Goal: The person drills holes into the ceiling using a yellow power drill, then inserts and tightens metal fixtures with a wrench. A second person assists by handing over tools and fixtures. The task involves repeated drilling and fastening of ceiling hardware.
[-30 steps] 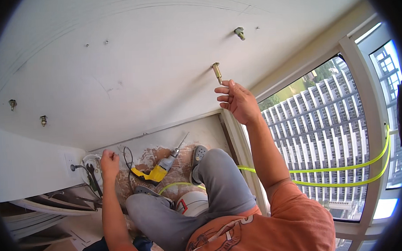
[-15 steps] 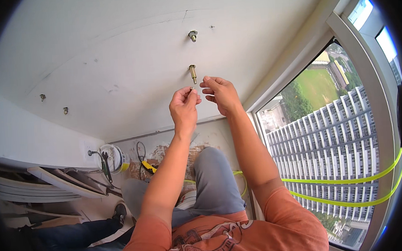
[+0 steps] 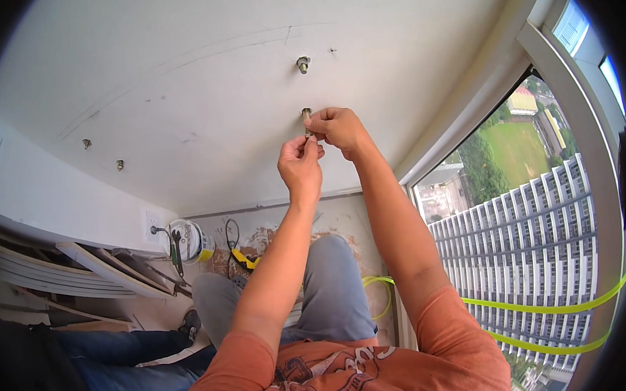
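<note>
A brass-coloured expansion bolt sticks out of the white wall. My right hand is closed on it, thumb and fingers pinching the shaft near its outer end. Just below, my left hand pinches a small metal piece at the bolt's tip; the fingers mostly hide it, so its kind cannot be made out. Higher on the wall is another expansion bolt, fitted with a washer and nut. Two smaller bolts, one upper and one lower, protrude further left.
A large window fills the right side, with a yellow-green strap across it. Down left stand a white bucket and leaning boards. A yellow tool lies on the floor. Another person's jean-clad legs extend at lower left.
My right hand has moved from beside the bolt onto its shaft and closed there. My left hand has brought its small metal piece to the bolt's tip. The view has shifted slightly.
</note>
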{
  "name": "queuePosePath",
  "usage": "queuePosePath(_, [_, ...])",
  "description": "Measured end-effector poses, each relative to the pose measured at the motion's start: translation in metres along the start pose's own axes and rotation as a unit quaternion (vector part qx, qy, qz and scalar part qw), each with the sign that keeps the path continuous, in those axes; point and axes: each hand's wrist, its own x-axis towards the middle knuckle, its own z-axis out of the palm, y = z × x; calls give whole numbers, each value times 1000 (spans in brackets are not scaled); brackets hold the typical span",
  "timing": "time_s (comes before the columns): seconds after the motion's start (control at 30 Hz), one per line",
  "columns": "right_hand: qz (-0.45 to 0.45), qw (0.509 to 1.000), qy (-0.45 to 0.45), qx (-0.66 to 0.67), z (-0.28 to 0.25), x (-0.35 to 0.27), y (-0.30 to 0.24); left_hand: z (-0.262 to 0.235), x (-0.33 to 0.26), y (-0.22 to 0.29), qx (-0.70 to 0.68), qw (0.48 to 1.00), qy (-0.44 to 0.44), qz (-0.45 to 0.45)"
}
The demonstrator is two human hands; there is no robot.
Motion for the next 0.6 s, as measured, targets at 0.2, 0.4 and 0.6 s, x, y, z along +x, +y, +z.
queuePosePath(0.2, [10, 999, 3, 32, 1, 3, 1, 9, 3, 3, -48, 999, 10, -18])
queuePosePath(0.4, [48, 998, -8, 44, 15, 5, -8, 5, 3, 17, -95, 992, -8, -77])
queuePosePath(0.6, [55, 997, 17, 57, 16, 2, -7, 0, -7, 28, -137, 978, -19, -156])
